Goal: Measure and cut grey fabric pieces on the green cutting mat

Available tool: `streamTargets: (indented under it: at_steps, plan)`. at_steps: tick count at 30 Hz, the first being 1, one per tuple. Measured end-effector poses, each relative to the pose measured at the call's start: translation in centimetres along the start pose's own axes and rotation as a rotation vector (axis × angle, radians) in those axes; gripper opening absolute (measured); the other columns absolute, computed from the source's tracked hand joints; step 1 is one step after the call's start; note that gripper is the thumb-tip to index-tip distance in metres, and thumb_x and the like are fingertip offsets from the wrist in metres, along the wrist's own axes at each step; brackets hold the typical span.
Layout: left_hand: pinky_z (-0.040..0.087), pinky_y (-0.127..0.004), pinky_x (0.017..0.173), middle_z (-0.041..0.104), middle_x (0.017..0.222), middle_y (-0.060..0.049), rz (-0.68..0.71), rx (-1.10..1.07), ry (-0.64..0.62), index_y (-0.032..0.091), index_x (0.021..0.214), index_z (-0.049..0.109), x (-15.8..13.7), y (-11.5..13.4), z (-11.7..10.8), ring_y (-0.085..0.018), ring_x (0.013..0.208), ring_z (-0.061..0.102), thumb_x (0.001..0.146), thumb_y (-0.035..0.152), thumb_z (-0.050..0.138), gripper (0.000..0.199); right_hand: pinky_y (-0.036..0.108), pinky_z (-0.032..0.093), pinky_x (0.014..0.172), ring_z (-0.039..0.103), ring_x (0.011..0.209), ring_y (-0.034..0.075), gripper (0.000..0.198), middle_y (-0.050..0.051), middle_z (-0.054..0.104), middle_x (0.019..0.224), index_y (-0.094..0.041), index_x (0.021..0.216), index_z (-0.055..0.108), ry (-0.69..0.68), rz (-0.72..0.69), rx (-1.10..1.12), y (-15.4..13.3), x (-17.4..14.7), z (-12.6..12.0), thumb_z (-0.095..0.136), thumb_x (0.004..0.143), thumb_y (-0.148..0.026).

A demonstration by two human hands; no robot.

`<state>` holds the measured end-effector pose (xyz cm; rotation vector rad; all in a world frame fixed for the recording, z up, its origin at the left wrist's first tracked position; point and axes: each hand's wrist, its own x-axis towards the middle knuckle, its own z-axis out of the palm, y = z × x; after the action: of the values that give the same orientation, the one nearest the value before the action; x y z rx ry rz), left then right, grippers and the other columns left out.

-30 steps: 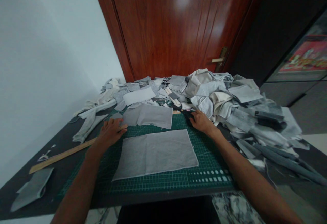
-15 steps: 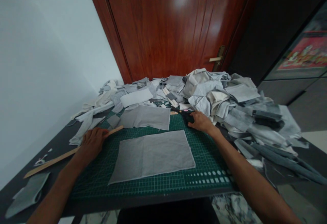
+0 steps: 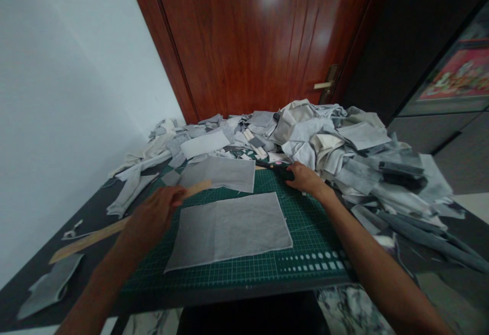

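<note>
My left hand [image 3: 153, 218] is closed around a long wooden ruler [image 3: 89, 239], one end of which sticks out past my fingers over the cutting mat. Beyond the mat's middle, my right hand [image 3: 305, 178] has its fingers curled on the black handles of a pair of scissors [image 3: 275, 167], whose blades point left. A grey cloth rectangle [image 3: 233, 229] lies flat on the green cutting mat [image 3: 309, 223] between my arms. Behind it is a second grey cloth piece [image 3: 225, 173], partly overlapped in view by the ruler's tip.
A heap of grey and cream fabric scraps [image 3: 305, 126] covers the back and right of the black table. More cloth strips [image 3: 132, 187] lie at the left, with a folded grey piece [image 3: 51, 284] near the front corner. A wooden door [image 3: 244, 39] stands behind.
My left hand has moved right with the ruler, which now reaches over the rear grey cloth. My right hand stays at the scissors with only a slight shift.
</note>
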<state>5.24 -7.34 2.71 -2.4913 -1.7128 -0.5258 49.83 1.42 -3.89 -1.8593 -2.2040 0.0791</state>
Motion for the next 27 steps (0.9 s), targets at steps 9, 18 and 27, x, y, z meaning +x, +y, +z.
streamTargets:
  at_steps: [9, 18, 27]
  plan:
    - [0.048, -0.038, 0.082, 0.065, 0.104, -0.007, 0.504, -0.04, -0.164, 0.02, 0.108, 0.059, 1.2, 15.2, 8.3, -0.024, 0.098, 0.061, 0.104, 0.024, 0.045, 0.015, 0.034, 0.048, 0.101, 0.065, 0.11, 0.025, 0.042, 0.016, 0.069, 0.118, -0.01, 0.123, 0.068, -0.019, -0.154, 0.042, 1.2, 0.7, 0.4, 0.07, 0.085, -0.027]
    - [0.043, -0.049, 0.11, 0.057, 0.127, -0.01, 0.288, -0.242, -0.052, 0.022, 0.119, 0.057, -0.4, 16.0, 8.6, -0.03, 0.129, 0.046, 0.099, 0.029, 0.055, 0.021, 0.031, 0.048, 0.097, 0.066, 0.106, 0.025, 0.035, 0.015, 0.071, 0.114, -0.012, 0.115, 0.072, 0.025, -0.164, 0.059, 1.0, 0.7, 0.8, 0.068, 0.085, -0.027]
    - [0.043, -0.043, 0.109, 0.063, 0.126, -0.005, 0.279, -0.225, -0.114, 0.027, 0.121, 0.065, -4.4, 3.6, 6.2, -0.025, 0.124, 0.052, 0.099, 0.03, 0.053, 0.025, 0.03, 0.045, 0.102, 0.064, 0.11, 0.021, 0.029, 0.012, 0.071, 0.114, -0.014, 0.112, 0.072, 0.175, -0.145, 0.072, 0.4, 1.8, -0.3, 0.047, 0.098, -0.017]
